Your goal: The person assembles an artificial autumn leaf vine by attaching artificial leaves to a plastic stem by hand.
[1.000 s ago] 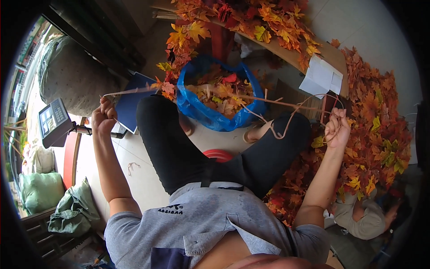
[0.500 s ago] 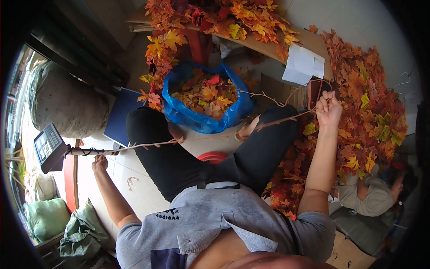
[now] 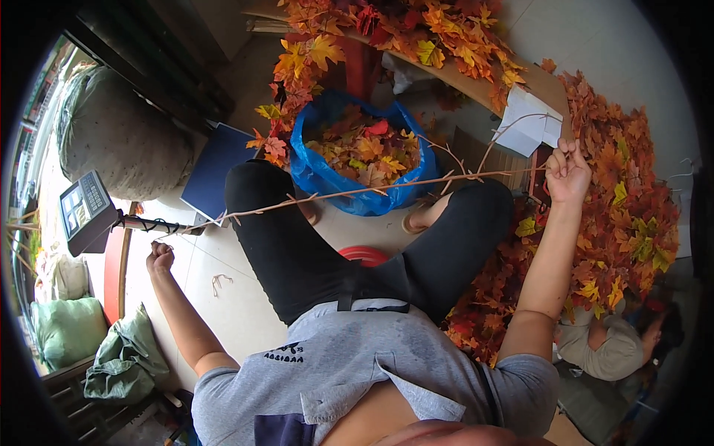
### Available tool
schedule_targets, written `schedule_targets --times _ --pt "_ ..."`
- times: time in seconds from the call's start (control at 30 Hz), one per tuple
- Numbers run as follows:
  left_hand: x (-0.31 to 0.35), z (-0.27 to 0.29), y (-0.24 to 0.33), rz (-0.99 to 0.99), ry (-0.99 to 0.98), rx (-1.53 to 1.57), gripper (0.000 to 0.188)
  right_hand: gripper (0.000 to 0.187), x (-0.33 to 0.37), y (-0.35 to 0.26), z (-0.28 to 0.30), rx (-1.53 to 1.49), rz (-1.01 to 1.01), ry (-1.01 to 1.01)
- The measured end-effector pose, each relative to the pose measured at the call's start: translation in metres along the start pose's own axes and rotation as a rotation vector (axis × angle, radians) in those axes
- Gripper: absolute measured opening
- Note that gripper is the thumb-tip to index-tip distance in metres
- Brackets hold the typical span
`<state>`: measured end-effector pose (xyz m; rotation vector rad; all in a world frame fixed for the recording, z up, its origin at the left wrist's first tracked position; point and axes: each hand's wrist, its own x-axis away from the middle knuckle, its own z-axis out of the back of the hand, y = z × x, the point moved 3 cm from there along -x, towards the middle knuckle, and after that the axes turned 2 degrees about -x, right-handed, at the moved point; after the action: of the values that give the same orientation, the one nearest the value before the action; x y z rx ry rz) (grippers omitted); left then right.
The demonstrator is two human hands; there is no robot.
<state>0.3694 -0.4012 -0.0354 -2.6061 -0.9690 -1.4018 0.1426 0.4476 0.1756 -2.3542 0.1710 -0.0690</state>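
A long, thin brown artificial branch [image 3: 335, 196] with small bare side twigs stretches across my lap, nearly straight. My right hand [image 3: 567, 172] is closed around its right end, with the fingers bent up. My left hand [image 3: 160, 257] is closed in a pinch at its left end, just below the scale's post. From the right part of the branch, thin side twigs rise past a white paper [image 3: 520, 123]. Behind the branch stands a blue plastic bag [image 3: 309, 167] holding orange, red and yellow artificial maple leaves [image 3: 372, 152].
A scale display [image 3: 83, 212] with a blue weighing platform [image 3: 218, 167] is at the left, before a large stuffed sack [image 3: 119, 134]. Leaf piles [image 3: 602, 201] cover the right side; more leaves lie on a board at the back. Another person [image 3: 606, 346] sits at the lower right.
The branch has been drawn straighter, and its sag and the bent loop near my right hand have opened out. My hands are slightly farther apart. The whole view has shifted a little.
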Motion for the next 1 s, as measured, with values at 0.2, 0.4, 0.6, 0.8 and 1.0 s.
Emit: schedule_targets --times 0.2,0.4,0.6,0.8,1.0 --pt "-0.008 -0.028 -0.013 0.044 -0.078 0.006 0.02 0.022 0.003 -0.025 -0.01 0.033 0.062 0.022" --pt "-0.023 -0.051 -0.024 0.121 -0.23 -0.048 0.018 0.02 0.006 -0.051 -0.009 0.009 0.106 -0.014" --pt "0.016 -0.098 -0.067 0.062 -0.458 -0.256 0.017 0.023 -0.002 -0.028 0.024 0.21 0.104 0.057" --pt "0.157 -0.162 -0.206 -0.421 -0.872 -1.559 0.025 0.033 -0.012 0.023 0.101 1.414 -0.26 0.185" --pt "0.222 -0.179 -0.326 0.247 -1.407 -1.644 0.013 0.035 0.026 0.044 -0.026 1.345 0.161 -0.058"
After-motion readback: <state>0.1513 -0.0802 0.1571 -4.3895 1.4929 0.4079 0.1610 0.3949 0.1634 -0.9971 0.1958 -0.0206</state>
